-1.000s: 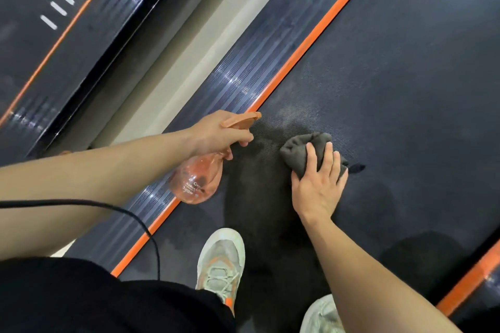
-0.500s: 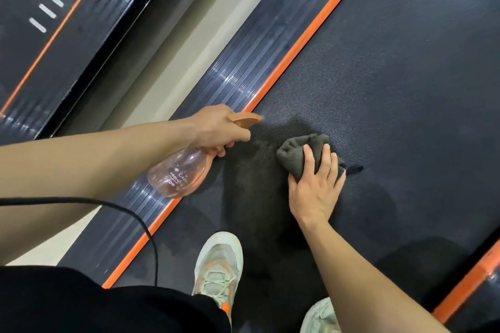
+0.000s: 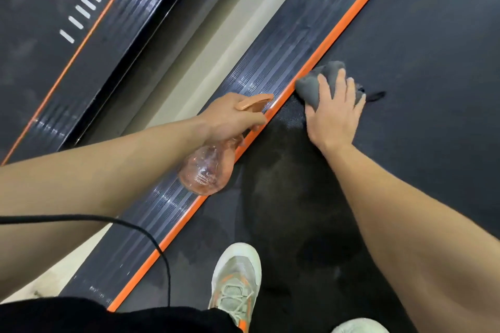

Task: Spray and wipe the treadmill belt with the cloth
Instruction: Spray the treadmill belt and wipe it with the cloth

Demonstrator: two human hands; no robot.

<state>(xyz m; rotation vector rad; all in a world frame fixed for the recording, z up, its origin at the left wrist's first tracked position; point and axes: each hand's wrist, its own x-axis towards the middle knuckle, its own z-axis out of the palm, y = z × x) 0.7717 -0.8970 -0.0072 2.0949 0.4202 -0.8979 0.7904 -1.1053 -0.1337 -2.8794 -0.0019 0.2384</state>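
Note:
The dark treadmill belt (image 3: 422, 43) runs diagonally, edged on the left by an orange strip (image 3: 349, 15). My right hand (image 3: 334, 113) presses a bunched grey cloth (image 3: 311, 86) flat on the belt, right against that strip. My left hand (image 3: 230, 117) grips the neck and trigger of a clear orange-pink spray bottle (image 3: 207, 170), which hangs over the ribbed side rail (image 3: 259, 73). Its nozzle points toward the cloth. A darker wet patch (image 3: 284, 170) lies on the belt below the cloth.
My two light sneakers (image 3: 235, 281) stand on the belt near the bottom edge. A black cable (image 3: 130, 227) loops over the side rail. A pale floor strip (image 3: 216, 32) separates this machine from a second treadmill (image 3: 40, 21) at the upper left.
My right hand has slid the cloth up and left to the orange strip. My left hand with the bottle has shifted slightly, and the camera has moved closer.

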